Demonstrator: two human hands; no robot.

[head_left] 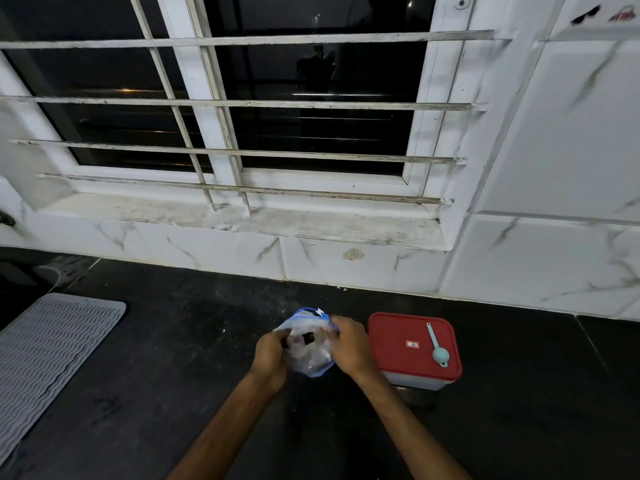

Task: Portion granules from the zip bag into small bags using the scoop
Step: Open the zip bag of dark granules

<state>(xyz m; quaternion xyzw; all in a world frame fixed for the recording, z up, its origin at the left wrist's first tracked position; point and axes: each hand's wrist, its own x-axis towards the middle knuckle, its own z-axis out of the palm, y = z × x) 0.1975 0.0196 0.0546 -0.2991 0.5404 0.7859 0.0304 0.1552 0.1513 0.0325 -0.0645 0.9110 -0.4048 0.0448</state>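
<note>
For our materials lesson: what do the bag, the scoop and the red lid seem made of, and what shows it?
Bag: thin clear plastic film, glossy; it crumples and shows through. Scoop: likely hard plastic, matte pale teal, one moulded piece. Lid: probably rigid plastic, smooth red, slight sheen.

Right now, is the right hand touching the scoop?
Apart. The head view shows the scoop lying on the red lid, with bare lid between it and the right hand, which grips the zip bag.

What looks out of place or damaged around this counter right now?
A brownish patch mars the wall tile below the window sill, like a chip or stain. A few pale specks lie on the counter beneath it.
</note>
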